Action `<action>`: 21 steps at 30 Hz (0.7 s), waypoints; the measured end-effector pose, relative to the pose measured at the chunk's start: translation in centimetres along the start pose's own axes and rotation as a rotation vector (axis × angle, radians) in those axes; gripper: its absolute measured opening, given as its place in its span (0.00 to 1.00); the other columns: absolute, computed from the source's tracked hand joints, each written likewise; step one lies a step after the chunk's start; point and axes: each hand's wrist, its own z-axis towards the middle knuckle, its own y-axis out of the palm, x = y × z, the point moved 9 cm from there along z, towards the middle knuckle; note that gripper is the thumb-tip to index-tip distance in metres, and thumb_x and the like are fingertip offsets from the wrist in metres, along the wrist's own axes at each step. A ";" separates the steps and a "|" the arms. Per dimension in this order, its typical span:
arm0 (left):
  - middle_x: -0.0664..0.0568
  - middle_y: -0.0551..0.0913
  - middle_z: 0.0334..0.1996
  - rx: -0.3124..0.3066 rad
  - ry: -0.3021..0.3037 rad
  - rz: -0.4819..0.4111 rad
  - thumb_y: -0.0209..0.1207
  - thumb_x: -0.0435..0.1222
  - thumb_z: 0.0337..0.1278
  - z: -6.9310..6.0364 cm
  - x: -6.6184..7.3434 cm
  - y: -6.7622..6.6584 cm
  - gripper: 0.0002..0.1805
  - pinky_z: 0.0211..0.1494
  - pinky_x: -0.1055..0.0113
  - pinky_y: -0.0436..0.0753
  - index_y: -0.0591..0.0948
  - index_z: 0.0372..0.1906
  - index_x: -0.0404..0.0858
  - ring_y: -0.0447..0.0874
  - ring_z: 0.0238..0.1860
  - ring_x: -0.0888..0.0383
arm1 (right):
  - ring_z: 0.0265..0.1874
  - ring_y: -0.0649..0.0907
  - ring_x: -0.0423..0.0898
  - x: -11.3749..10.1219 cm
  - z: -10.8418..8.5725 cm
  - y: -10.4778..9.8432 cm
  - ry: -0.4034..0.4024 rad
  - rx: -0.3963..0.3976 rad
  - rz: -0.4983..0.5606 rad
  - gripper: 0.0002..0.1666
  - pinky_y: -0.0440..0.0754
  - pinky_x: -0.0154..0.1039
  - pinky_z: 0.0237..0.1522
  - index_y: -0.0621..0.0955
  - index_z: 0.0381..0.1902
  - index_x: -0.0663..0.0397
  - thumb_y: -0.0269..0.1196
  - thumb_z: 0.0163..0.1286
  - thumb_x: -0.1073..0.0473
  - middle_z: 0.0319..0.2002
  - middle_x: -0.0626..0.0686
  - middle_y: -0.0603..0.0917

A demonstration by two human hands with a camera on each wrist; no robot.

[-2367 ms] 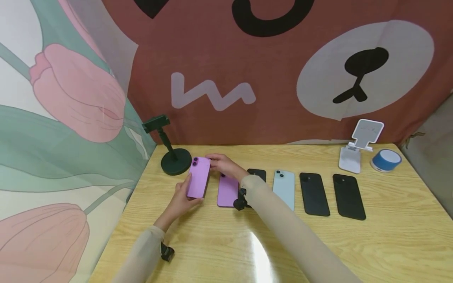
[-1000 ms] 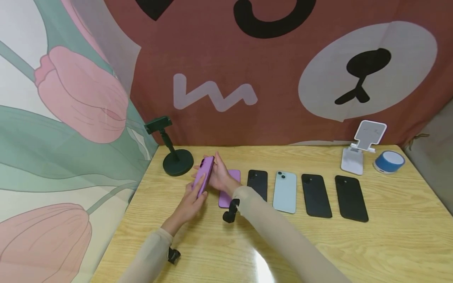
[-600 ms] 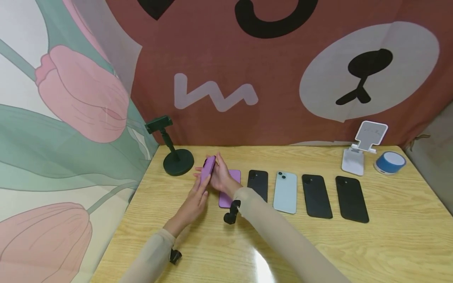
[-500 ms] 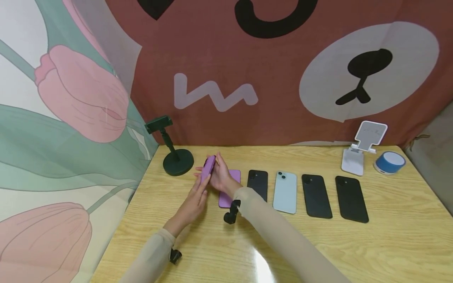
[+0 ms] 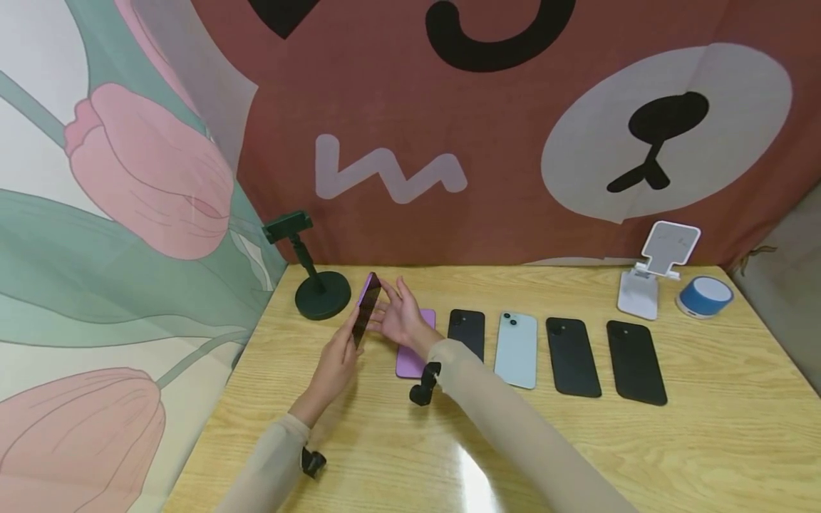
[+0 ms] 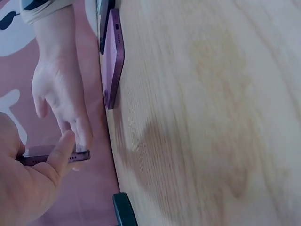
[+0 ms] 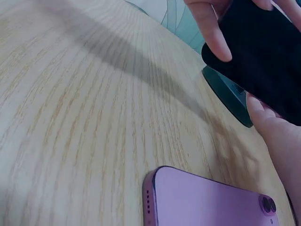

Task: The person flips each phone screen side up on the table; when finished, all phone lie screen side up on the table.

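My left hand grips a purple phone by its lower end, above the table's left side. The phone is tilted upright, its dark screen facing right. In the left wrist view, the thumb lies along the phone's bottom edge. My right hand reaches in from the right with fingers extended at the phone's screen side and far edge; some fingertips are hidden behind it. From the right wrist view, the black screen fills the upper right. Below the right hand a second purple phone lies back up, partly covered.
A dark green phone stand stands at the back left. Right of the purple phone lie a black phone, a light blue phone and two black phones. At back right are a white phone stand and a blue-and-white cylinder.
The held phone has turned from showing its purple back to showing its dark screen. My right hand has drawn slightly right of it, while the left keeps its grip.
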 end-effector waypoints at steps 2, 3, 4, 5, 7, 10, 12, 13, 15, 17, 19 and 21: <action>0.30 0.61 0.66 0.015 -0.025 -0.053 0.36 0.25 0.71 0.0 -0.4 -0.4 0.29 0.44 0.56 0.82 0.54 0.74 0.42 0.73 0.55 0.33 | 0.67 0.60 0.66 -0.1 -0.1 0.0 -0.001 -0.017 0.008 0.43 0.55 0.60 0.65 0.44 0.75 0.35 0.35 0.68 0.27 0.71 0.66 0.54; 0.30 0.60 0.67 0.023 -0.039 -0.085 0.36 0.24 0.70 0.0 -0.6 -0.5 0.29 0.44 0.56 0.82 0.55 0.74 0.41 0.73 0.55 0.33 | 0.67 0.59 0.66 -0.2 -0.1 0.0 -0.002 -0.027 0.007 0.43 0.54 0.61 0.66 0.45 0.76 0.36 0.34 0.68 0.27 0.71 0.66 0.54; 0.30 0.59 0.68 0.030 -0.050 -0.116 0.36 0.23 0.70 0.0 -0.8 -0.7 0.30 0.44 0.56 0.82 0.55 0.74 0.40 0.72 0.55 0.32 | 0.67 0.58 0.66 -0.2 -0.1 -0.1 -0.001 -0.035 0.010 0.44 0.53 0.62 0.66 0.45 0.76 0.36 0.34 0.68 0.26 0.71 0.66 0.53; 0.31 0.57 0.68 0.035 -0.058 -0.145 0.35 0.22 0.69 0.0 -0.9 -0.8 0.30 0.43 0.56 0.82 0.55 0.74 0.39 0.71 0.56 0.31 | 0.68 0.58 0.66 -0.3 -0.2 -0.1 0.001 -0.039 0.011 0.44 0.52 0.62 0.66 0.46 0.76 0.37 0.34 0.68 0.26 0.72 0.66 0.52; 0.31 0.54 0.70 0.041 -0.079 -0.203 0.35 0.22 0.69 0.1 -1.4 -1.0 0.30 0.43 0.55 0.82 0.54 0.74 0.38 0.71 0.56 0.31 | 0.68 0.55 0.66 -0.3 -0.2 -0.2 0.005 -0.047 0.005 0.44 0.50 0.63 0.66 0.46 0.76 0.38 0.33 0.68 0.26 0.72 0.65 0.50; 0.32 0.50 0.71 0.037 -0.129 -0.284 0.34 0.22 0.70 0.1 -2.2 -1.1 0.29 0.43 0.55 0.82 0.53 0.74 0.37 0.72 0.54 0.31 | 0.69 0.54 0.67 -0.4 -0.4 -0.4 0.016 -0.046 -0.003 0.45 0.48 0.64 0.66 0.46 0.76 0.39 0.32 0.68 0.25 0.73 0.65 0.49; 0.34 0.48 0.72 0.034 -0.173 -0.352 0.33 0.23 0.71 0.0 -2.7 -1.2 0.29 0.44 0.55 0.82 0.52 0.74 0.37 0.73 0.54 0.32 | 0.69 0.53 0.66 -0.5 -0.5 -0.5 0.021 -0.050 -0.005 0.46 0.47 0.64 0.66 0.47 0.76 0.40 0.32 0.67 0.25 0.73 0.64 0.48; 0.35 0.47 0.72 0.033 -0.200 -0.387 0.33 0.24 0.71 0.0 -3.0 -1.2 0.29 0.45 0.56 0.82 0.52 0.74 0.38 0.73 0.54 0.33 | 0.70 0.52 0.66 -0.6 -0.5 -0.5 0.024 -0.054 -0.005 0.46 0.47 0.64 0.66 0.48 0.76 0.40 0.31 0.67 0.25 0.73 0.64 0.48; 0.39 0.46 0.73 0.037 -0.254 -0.459 0.33 0.25 0.71 -0.2 -3.6 -1.3 0.29 0.46 0.57 0.81 0.51 0.75 0.39 0.73 0.54 0.36 | 0.70 0.51 0.65 -0.7 -0.7 -0.4 0.029 -0.071 -0.008 0.46 0.45 0.63 0.67 0.48 0.76 0.42 0.30 0.68 0.25 0.74 0.63 0.47; 0.41 0.44 0.74 0.039 -0.299 -0.512 0.33 0.25 0.72 -0.4 -4.2 -1.3 0.29 0.47 0.58 0.81 0.51 0.75 0.41 0.74 0.54 0.40 | 0.71 0.49 0.64 -0.7 -0.8 -0.2 0.036 -0.096 -0.012 0.46 0.44 0.63 0.67 0.48 0.76 0.43 0.30 0.68 0.25 0.74 0.63 0.45; 0.43 0.43 0.74 0.043 -0.344 -0.544 0.33 0.26 0.72 -0.6 -4.8 -1.3 0.29 0.47 0.60 0.81 0.52 0.75 0.43 0.76 0.53 0.46 | 0.71 0.48 0.63 -0.8 -0.9 -0.1 0.046 -0.122 -0.022 0.47 0.44 0.62 0.67 0.47 0.76 0.43 0.29 0.68 0.25 0.74 0.62 0.44; 0.43 0.41 0.74 0.038 -0.376 -0.562 0.33 0.27 0.73 -0.7 -5.2 -1.3 0.29 0.47 0.61 0.81 0.51 0.75 0.44 0.79 0.49 0.51 | 0.71 0.47 0.63 -0.9 -1.0 0.0 0.058 -0.144 -0.039 0.47 0.44 0.62 0.67 0.46 0.76 0.43 0.29 0.67 0.25 0.74 0.62 0.43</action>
